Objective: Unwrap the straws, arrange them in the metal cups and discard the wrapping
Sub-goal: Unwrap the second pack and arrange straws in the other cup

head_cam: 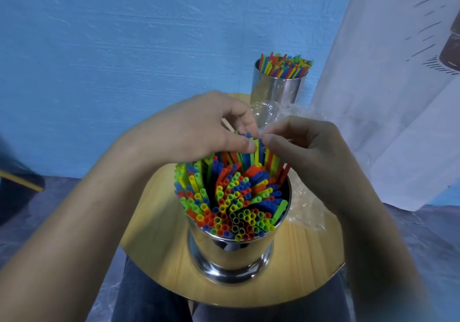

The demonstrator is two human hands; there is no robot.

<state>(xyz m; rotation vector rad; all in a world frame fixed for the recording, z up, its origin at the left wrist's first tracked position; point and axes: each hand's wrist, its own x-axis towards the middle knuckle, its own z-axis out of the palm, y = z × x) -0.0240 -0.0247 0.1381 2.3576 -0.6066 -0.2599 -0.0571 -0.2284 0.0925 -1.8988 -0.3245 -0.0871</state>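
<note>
Steel, shiny and round, the near metal cup (231, 247) stands upright on the front part of a round wooden table (161, 247), and it is packed with straws (231, 197) in red, blue, green and yellow, their open ends pointing up and a little outward. Both hands meet over the far edge of this cup. The left hand (199, 127) has its fingers curled, with the thumb pressed against the tips of some taller straws there. The right hand (308, 152) pinches at the same tips between thumb and forefinger, and the two thumbs almost touch. It seems that both hands grip straws only, but a thin film between the fingers would be hard to see here. Clear crumpled wrapping (306, 209) lies on the table to the right of the near cup and behind the hands. The far metal cup (276, 90) stands at the back edge of the table, also holding a bunch of coloured straws (286, 66). Behind it is a blue wall (124, 47), with a white curtain (385, 97) on the right.
</note>
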